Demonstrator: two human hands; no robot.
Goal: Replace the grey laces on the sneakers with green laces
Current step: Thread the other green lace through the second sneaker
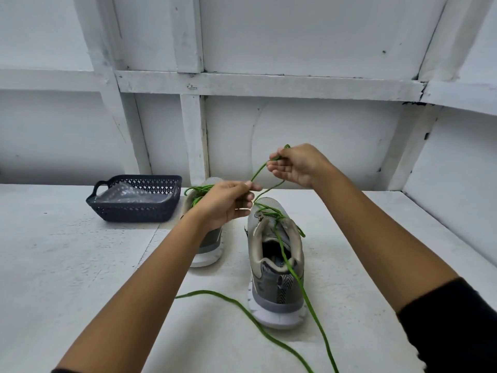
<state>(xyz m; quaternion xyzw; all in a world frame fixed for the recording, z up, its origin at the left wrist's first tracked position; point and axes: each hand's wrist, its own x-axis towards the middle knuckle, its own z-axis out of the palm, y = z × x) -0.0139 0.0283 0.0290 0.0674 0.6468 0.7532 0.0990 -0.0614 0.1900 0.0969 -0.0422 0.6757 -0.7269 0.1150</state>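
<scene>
The thin green cord lace [209, 292] is threaded in the near grey mesh sneaker [277, 289] on the white bench [80, 265], and both hands hold its upper stretch raised: the left hand [228, 203] with its grip pinched on it, the right hand [295, 165] with its grip curled round a loop. Too hard a pull could strip an eyelet or tip that sneaker, and the loose tails might snag. Counted: two sneakers, the far grey sneaker [212, 246] included, two green laces, two hands, one dark plastic basket [134, 208]

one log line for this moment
phase: lacing nearer grey mesh sneaker | left hand: pinches thin green lace | right hand: pinches same lace higher
</scene>
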